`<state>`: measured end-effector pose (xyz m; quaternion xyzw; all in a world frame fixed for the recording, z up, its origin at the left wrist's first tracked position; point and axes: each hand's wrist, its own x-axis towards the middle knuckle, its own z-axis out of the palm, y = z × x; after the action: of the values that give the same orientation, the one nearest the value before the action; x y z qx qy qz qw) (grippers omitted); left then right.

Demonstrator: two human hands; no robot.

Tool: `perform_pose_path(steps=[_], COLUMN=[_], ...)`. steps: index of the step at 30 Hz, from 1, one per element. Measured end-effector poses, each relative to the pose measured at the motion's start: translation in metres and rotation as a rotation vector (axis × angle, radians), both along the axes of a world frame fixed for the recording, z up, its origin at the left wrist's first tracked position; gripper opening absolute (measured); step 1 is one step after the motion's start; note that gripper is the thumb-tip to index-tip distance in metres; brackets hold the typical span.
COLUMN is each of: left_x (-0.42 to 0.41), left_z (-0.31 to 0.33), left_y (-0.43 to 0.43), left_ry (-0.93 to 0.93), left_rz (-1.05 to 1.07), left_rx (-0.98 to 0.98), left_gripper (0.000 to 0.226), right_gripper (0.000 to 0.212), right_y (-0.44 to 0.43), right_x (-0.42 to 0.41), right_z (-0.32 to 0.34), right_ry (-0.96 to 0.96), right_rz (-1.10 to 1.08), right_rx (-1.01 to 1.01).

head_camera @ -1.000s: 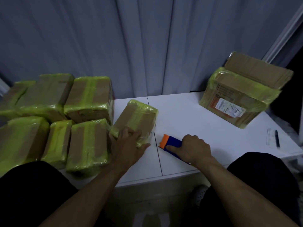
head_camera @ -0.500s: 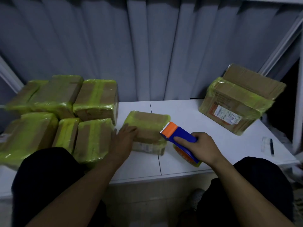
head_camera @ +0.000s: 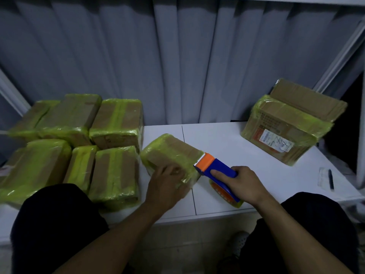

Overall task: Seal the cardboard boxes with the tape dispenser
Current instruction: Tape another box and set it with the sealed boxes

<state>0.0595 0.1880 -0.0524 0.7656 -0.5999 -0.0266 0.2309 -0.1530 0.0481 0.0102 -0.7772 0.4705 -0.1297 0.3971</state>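
1. Your right hand [head_camera: 245, 182] grips one tape dispenser [head_camera: 217, 167]; its orange head is at the edge of the single taped box [head_camera: 169, 151] just left of that grip; your left hand [head_camera: 167, 184] lies flat on that box.
2. Six more taped boxes [head_camera: 116, 175] sit beyond your left hand; one open-flapped box [head_camera: 286, 135] stands well right of the grip.
3. White table [head_camera: 227, 139]; grey curtain [head_camera: 177, 66] behind.

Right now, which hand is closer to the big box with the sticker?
Right. The right hand grips the tape dispenser, nearer the big box at the far right of the table. The left hand rests on the small wrapped box, farther away.
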Motion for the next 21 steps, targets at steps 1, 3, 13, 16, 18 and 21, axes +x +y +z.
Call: perform_pose_path(steps=[1, 3, 13, 16, 18, 21], left_x=[0.001, 0.008, 0.041, 0.048, 0.052, 0.052], left_z=[-0.001, -0.004, -0.009, -0.006, -0.006, -0.005], left_y=[0.0, -0.001, 0.002, 0.004, 0.004, 0.001], left_ry=[0.038, 0.093, 0.394, 0.537, 0.511, 0.485], left_rz=[-0.016, -0.057, 0.005, -0.066, -0.074, -0.015], left_rx=[-0.002, -0.025, -0.055, 0.015, 0.028, 0.003], left_gripper=[0.055, 0.051, 0.029, 0.031, 0.031, 0.027], right_gripper=[0.06, 0.062, 0.041, 0.041, 0.043, 0.043], right_y=[0.0, 0.001, 0.008, 0.012, 0.013, 0.011], right_x=[0.001, 0.001, 0.001, 0.005, 0.007, 0.008], right_z=[-0.001, -0.002, -0.003, -0.001, -0.001, -0.001], right_ry=[0.002, 0.011, 0.136, 0.104, 0.086, 0.081], right_rz=[0.011, 0.044, 0.173, 0.195, 0.191, 0.174], right_rx=[0.013, 0.054, 0.049, 0.033, 0.034, 0.042])
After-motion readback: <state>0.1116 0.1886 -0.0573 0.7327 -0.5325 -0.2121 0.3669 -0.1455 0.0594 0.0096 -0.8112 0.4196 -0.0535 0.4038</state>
